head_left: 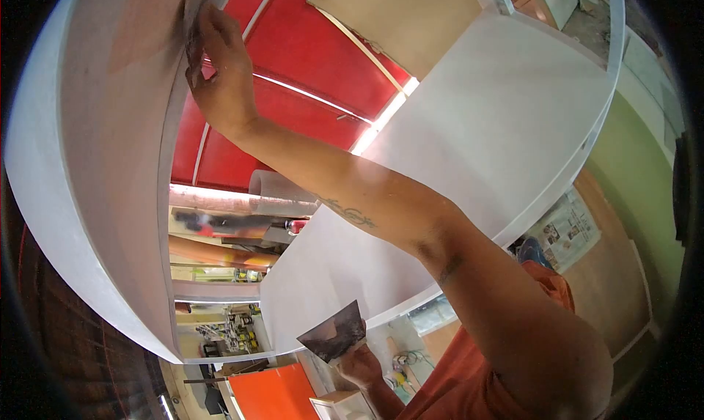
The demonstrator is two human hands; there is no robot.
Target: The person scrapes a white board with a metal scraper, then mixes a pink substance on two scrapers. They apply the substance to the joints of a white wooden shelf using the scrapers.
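Note:
My right hand (224, 75), reaching across to the upper left, is closed on a thin, dark grey flat scraper (194, 24). The scraper is against the inner face of a curved white panel (103, 163), near a pinkish-brown smear at its upper end. Low in the view, my left hand (359, 365) grips a dark trapezoid metal spreader plate (334, 332) by one edge. A brownish patch marks the plate's face. Fingers of my left hand are partly hidden behind it.
A broad white board (469, 119) spans the middle and joins the curved panel's structure. Beyond it are red doors (323, 61) and a brown sheet (411, 17). Cluttered shelves (238, 332), an orange panel (275, 391) and newspaper (565, 229) lie around the edges.

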